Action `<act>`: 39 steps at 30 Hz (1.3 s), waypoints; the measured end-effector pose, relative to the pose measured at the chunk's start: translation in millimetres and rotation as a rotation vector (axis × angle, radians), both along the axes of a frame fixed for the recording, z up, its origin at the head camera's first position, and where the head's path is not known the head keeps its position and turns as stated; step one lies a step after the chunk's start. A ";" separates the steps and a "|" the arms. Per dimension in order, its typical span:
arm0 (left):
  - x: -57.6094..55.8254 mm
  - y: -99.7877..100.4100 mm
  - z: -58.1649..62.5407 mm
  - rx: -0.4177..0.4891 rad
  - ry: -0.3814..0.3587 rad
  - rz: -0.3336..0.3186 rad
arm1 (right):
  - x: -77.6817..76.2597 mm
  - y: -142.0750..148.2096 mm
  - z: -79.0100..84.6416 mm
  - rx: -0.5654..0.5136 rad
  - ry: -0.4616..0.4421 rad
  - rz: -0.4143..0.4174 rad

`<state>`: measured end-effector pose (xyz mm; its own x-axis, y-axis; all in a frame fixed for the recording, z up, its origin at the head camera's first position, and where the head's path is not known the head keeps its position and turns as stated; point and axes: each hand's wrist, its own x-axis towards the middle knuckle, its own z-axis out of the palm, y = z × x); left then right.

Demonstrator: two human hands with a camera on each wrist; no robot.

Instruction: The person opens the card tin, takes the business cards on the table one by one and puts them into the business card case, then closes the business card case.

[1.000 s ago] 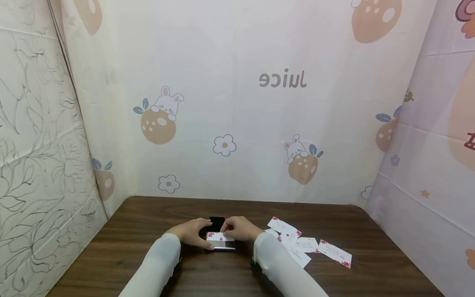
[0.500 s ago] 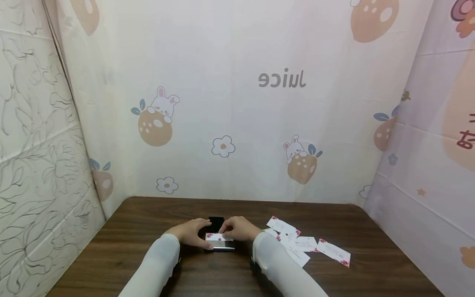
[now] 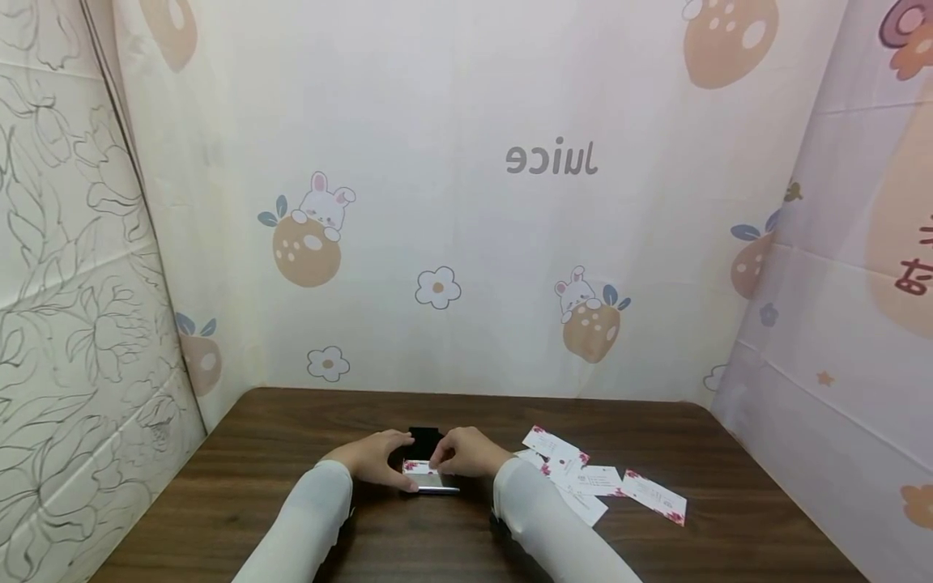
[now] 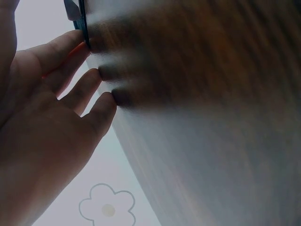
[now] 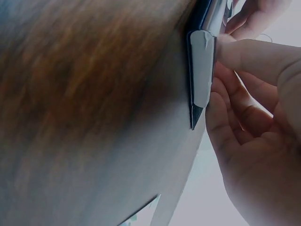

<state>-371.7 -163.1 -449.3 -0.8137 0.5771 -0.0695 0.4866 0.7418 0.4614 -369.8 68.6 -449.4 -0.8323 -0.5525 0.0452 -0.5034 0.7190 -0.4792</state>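
A card case (image 3: 435, 486) with a silver front edge lies on the table, its black lid (image 3: 423, 440) folded back. My left hand (image 3: 373, 459) holds the case at its left side, thumb at the front corner and fingers by the lid. In the left wrist view only a dark corner of the case (image 4: 74, 12) shows. A white business card (image 3: 415, 467) with pink flowers lies partly inside the case. My right hand (image 3: 469, 452) pinches this card at its right side; its fingertips hide that end. The right wrist view shows the case (image 5: 202, 70) side-on beside the fingers.
Several loose business cards (image 3: 598, 481) lie overlapping on the brown wooden table (image 3: 240, 486) to the right, with one card (image 3: 654, 496) farthest right. A printed curtain (image 3: 437, 202) hangs behind the table's back edge.
The business card has slid toward the front, deeper into the case, so less of it shows. My right hand has shifted slightly with it; the left hand keeps its place.
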 end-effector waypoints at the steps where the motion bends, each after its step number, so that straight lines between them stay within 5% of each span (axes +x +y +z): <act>1: 0.1 0.0 -0.4 0.001 0.002 -0.001 | 0.1 0.2 -0.3 -0.004 0.000 0.000; 13: -1.5 -0.2 -5.3 0.011 0.012 -0.006 | -1.7 10.6 -5.2 -0.038 0.033 0.036; 19: -2.1 -1.0 -3.9 0.003 0.003 0.010 | 0.7 23.8 5.8 -0.070 0.049 0.029; 29: -5.1 -3.4 -3.0 0.007 0.005 -0.002 | 7.0 65.8 23.3 -0.059 0.080 -0.022; 39: -9.0 -4.2 -3.4 0.009 0.006 -0.017 | 13.1 118.3 20.9 -0.024 0.086 -0.083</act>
<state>-380.7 -167.3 -452.7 -0.8044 0.5911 -0.0599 0.5015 0.7296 0.4649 -356.7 186.9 -428.5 -0.8676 -0.4799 0.1305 -0.4825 0.7486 -0.4548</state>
